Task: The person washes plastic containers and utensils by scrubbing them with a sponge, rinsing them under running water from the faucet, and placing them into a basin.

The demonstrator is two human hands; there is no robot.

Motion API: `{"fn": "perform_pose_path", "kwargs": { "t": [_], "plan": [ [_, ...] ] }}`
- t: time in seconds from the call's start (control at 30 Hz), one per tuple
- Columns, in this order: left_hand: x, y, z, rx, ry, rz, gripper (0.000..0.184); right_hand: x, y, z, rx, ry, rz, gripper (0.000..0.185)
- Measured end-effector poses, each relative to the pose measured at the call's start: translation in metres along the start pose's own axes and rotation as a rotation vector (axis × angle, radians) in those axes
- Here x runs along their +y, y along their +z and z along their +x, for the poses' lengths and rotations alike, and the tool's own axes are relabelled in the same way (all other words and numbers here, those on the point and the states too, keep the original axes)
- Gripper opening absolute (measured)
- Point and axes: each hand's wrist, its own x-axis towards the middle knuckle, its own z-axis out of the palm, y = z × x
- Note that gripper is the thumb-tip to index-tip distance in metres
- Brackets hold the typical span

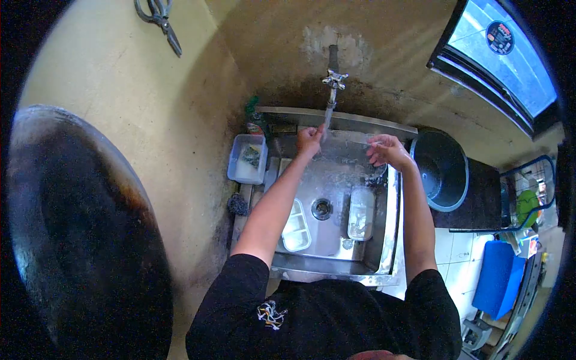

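My left hand (309,141) is closed beside the water stream under the tap (333,81), at the back of the steel sink (336,247). My right hand (390,152) is over the sink's right rear corner, fingers curled in. A clear, thin-edged shape seems to span between both hands amid splashing water; what it is I cannot make out. Below them, a white divided food tray (296,227) lies in the basin's left side. A clear rectangular container (361,214) sits on the right. Between these two is the drain (321,209).
Left of the sink stand a plastic tub (247,158) with a sponge, a green bottle (257,123) and a dark scrubber (237,204). A dark round basin (440,171) stands right. A large dark pan (84,234) and scissors (161,24) hang on the left wall.
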Motion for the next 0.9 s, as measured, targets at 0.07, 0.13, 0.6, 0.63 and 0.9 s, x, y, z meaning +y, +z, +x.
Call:
{"fn": "perform_pose_path", "kwargs": {
  "t": [0.07, 0.13, 0.6, 0.63, 0.9],
  "plan": [
    [-0.012, 0.019, 0.001, 0.148, 0.131, 0.136, 0.038, -0.013, 0.006, -0.015, 0.104, -0.066, 0.018, 0.028],
    [-0.015, 0.034, -0.006, 0.234, 0.061, 0.268, 0.045, -0.013, 0.011, -0.019, 0.182, -0.084, -0.019, 0.026],
    [0.009, -0.02, -0.018, -0.606, -0.413, -0.472, 0.029, 0.057, 0.129, 0.052, 0.119, -0.359, -0.046, 0.028],
    [0.008, -0.017, -0.017, -0.451, -0.367, -0.371, 0.029, 0.049, 0.115, 0.069, 0.158, -0.233, 0.252, 0.022],
    [0.007, -0.015, -0.012, 0.022, 0.11, 0.424, 0.048, 0.006, 0.08, 0.079, 0.464, -0.338, -0.102, 0.033]
  ]
}}
